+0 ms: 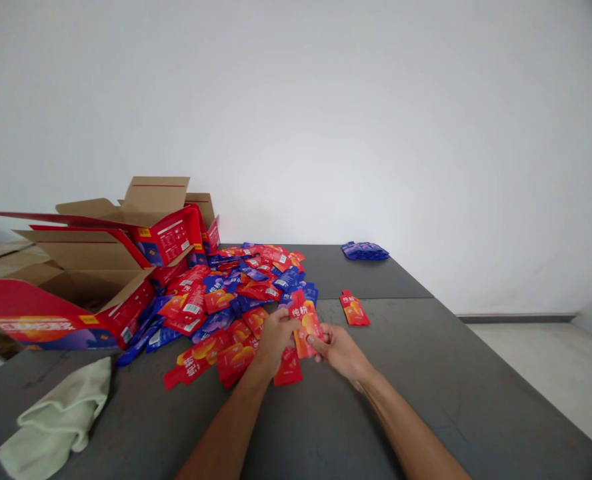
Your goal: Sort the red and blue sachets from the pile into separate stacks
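Between my two hands I hold a red and orange pouch [306, 327], its printed face toward me. My left hand [277, 337] grips its left edge, and my right hand [340, 350] pinches its lower right side with the thumb on the front. Just left of my hands spreads a heap of red and blue pouches [246, 287]. Beneath my left hand, another red pouch [289, 368] lies on the table, partly covered. To the right, a single red pouch [355, 310] lies flat, apart from the heap.
Open red cardboard boxes [121, 313] stand at the left, flaps up. A stack of blue pouches [365, 251] sits near the far right edge of the dark table [426, 373]. A pale green cloth [61, 420] lies crumpled at the front left. A white wall rises behind.
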Demonstrator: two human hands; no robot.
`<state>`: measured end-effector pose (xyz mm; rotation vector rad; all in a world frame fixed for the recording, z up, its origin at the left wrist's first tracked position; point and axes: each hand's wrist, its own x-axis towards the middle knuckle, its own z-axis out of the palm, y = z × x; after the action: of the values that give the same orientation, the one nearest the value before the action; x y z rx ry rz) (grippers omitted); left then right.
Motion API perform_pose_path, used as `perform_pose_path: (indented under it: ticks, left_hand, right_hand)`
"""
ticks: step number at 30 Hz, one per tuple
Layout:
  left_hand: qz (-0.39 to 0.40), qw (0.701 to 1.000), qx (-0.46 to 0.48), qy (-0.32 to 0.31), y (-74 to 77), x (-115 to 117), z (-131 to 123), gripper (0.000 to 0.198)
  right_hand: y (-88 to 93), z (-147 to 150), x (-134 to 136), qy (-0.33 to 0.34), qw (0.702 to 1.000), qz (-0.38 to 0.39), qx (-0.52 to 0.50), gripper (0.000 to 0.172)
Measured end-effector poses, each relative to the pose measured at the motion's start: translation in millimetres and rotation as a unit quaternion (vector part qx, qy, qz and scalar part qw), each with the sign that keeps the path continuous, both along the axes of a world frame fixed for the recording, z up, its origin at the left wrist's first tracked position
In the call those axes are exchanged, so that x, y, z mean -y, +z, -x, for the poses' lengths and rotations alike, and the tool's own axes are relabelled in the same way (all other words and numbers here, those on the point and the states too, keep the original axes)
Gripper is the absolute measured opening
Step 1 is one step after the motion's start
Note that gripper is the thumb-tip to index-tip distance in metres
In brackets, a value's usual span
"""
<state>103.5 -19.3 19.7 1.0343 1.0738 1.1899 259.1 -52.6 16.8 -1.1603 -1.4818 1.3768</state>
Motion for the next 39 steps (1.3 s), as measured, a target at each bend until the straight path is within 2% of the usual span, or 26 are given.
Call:
perform_pose_path:
  ticks: [2,3,6,8,10,15,19,25,28,33,35,39]
  left_hand:
    - [-0.010,0.999,0.010,-0.040,-5.6,-1,-2,0.027]
    - [-0.020,0.999,0.012,-0.040,-9.2,-2,-2,0.028]
    - [-0.035,0.999,-0.003,0.002,-19.6,-7,-2,0.032]
    - [-0.039,0.999,-0.010,0.007,-24.4,-9,-3,0.036]
    - [-0.044,0.999,-0.007,-0.016,-27.5,-9,-5,0.040]
    - [-0.003,0.998,0.030,-0.047,-33.2,-7,-17,0.062]
    - [-0.009,0.999,0.008,-0.044,-36.9,-6,-21,0.067]
    - [-0.012,0.998,-0.025,-0.062,-35.5,-4,-19,0.061]
    - [-0.019,0.996,-0.044,-0.069,-34.2,-3,-18,0.056]
    - [-0.037,0.993,-0.088,-0.071,-32.6,-2,-17,0.047]
    - [-0.055,0.989,-0.115,-0.072,-33.0,-1,-17,0.044]
    - [-0.098,0.979,-0.167,-0.068,-37.5,-2,-16,0.041]
  right_hand:
    - [-3.7,-2,-2,-0.047,0.999,0.002,0.015,0.043]
    - [-5.2,-2,-3,-0.072,0.997,-0.009,0.027,0.048]
    - [-7.6,-4,-1,-0.103,0.985,-0.115,0.079,0.065]
    - [-8.7,-3,0,-0.091,0.968,-0.198,0.124,0.066]
    - [-11.0,-2,-1,-0.100,0.952,-0.238,0.164,0.059]
    - [-24.1,-17,-19,-0.211,0.925,-0.207,0.240,0.039]
    - [-39.4,-45,-40,-0.296,0.880,-0.204,0.311,0.040]
    - [-52.3,-67,-55,-0.275,0.837,-0.191,0.434,0.048]
    - [-49.3,-67,-50,-0.275,0.820,-0.178,0.469,0.044]
    - [-41.6,-63,-35,-0.306,0.768,-0.146,0.544,0.037]
    - [-42.4,-61,-34,-0.300,0.765,-0.149,0.551,0.037]
    - [-49.9,-62,-40,-0.246,0.787,-0.154,0.545,0.039]
